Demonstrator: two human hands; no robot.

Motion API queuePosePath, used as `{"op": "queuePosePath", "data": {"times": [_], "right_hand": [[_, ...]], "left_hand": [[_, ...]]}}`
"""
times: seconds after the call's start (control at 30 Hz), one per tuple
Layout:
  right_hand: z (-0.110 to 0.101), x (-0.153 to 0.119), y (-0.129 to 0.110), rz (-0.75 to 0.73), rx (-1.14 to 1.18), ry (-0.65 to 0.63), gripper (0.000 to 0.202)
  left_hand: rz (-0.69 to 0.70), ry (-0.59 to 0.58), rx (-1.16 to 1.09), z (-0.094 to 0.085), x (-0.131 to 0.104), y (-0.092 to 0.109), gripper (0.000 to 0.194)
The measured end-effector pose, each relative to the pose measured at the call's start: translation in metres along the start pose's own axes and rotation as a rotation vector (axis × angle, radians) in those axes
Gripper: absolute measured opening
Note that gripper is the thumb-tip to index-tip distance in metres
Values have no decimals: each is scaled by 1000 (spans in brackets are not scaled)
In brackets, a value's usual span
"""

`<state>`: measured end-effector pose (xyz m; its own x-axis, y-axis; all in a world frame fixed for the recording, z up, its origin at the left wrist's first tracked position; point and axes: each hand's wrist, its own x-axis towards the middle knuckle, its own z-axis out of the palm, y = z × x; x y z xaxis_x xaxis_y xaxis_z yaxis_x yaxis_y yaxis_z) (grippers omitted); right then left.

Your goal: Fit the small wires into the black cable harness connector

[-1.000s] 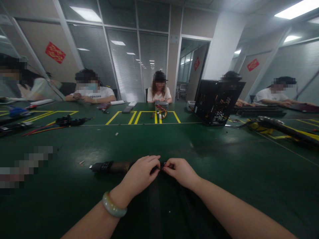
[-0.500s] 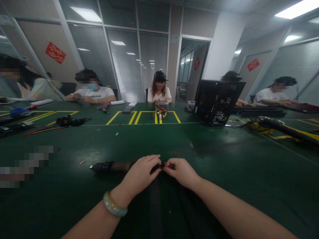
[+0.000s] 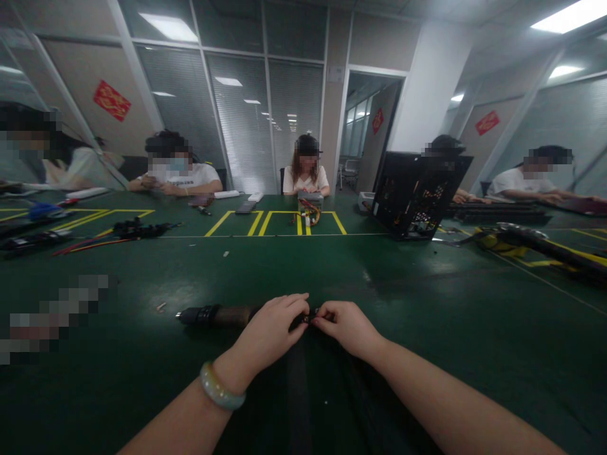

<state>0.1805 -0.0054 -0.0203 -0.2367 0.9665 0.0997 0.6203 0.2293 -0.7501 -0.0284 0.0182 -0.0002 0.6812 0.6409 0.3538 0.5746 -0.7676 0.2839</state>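
Note:
A dark, tube-shaped electric screwdriver [image 3: 227, 316] lies sideways on the green mat, its silver tip pointing left. My left hand [image 3: 275, 325], wearing a jade-coloured bangle [image 3: 220, 387], is curled over the tool's right-hand end and covers it. Close by on the right, my right hand [image 3: 346, 325] pinches at that end with thumb and forefinger. What sits between those fingertips is small, dark and mostly hidden. Both hands' fingertips nearly meet.
A black computer case [image 3: 417, 196] stands back right, near a dark bundle with yellow parts [image 3: 512, 240]. Bundled cables [image 3: 137, 229] lie to the left. A power supply with coloured wires [image 3: 310, 203] sits before a person across the table. Small scraps [image 3: 162, 307] dot the mat.
The whole view has shifted slightly, moving things a little to the right. Both hands stay at the tool's right end with almost the same grip.

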Motion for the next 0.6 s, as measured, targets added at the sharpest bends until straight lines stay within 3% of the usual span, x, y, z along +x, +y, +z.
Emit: {"op": "queuePosePath", "data": {"times": [0.6], "right_hand": [[-1,0,-1,3,-4,-5,16]], "left_hand": [[-28,16,-5,-2,0,3,5]]}}
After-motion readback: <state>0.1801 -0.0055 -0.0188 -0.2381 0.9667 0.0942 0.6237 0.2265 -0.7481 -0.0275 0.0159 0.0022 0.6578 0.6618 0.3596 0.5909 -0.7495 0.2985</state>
